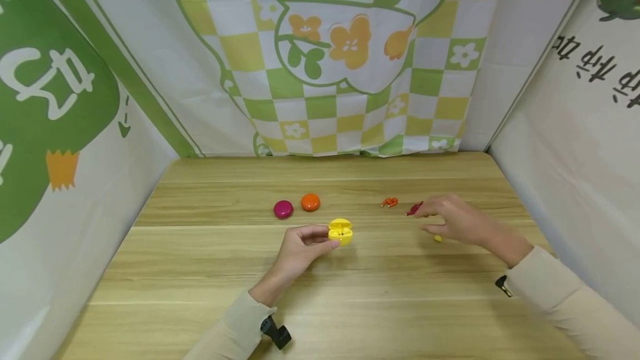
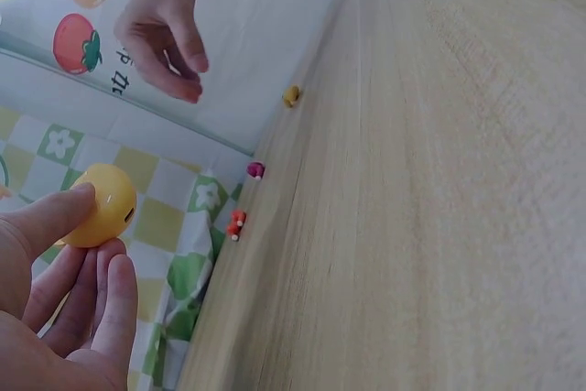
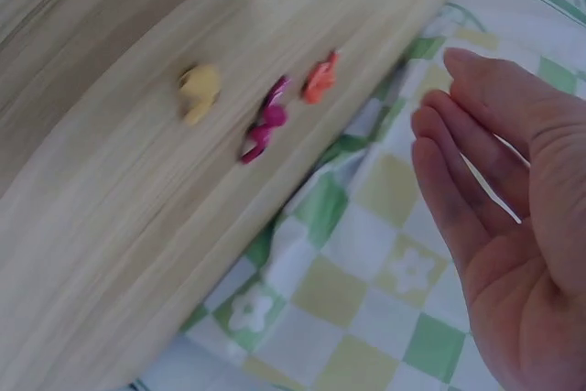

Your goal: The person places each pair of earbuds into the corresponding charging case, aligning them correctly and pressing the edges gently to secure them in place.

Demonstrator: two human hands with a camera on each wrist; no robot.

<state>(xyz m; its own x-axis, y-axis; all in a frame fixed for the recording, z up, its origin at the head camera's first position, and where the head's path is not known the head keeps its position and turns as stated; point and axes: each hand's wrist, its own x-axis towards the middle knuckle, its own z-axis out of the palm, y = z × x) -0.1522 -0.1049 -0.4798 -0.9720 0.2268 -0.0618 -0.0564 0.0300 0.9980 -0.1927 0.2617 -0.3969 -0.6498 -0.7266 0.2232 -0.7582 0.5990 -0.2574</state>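
My left hand pinches a yellow earbud case between thumb and fingers, held over the table with its lid raised. In the left wrist view the back of this case shows, with a small dark port. My right hand hovers over the right side of the table, fingers loosely bent and holding nothing. Below it lies a yellow earbud piece. Magenta earbuds lie beside that, partly covered by the right hand in the head view, and orange earbuds lie further left.
A closed magenta case and a closed orange case sit side by side on the wooden table, behind the left hand. Printed cloth hangs along the table's far edge, and printed walls stand at both sides.
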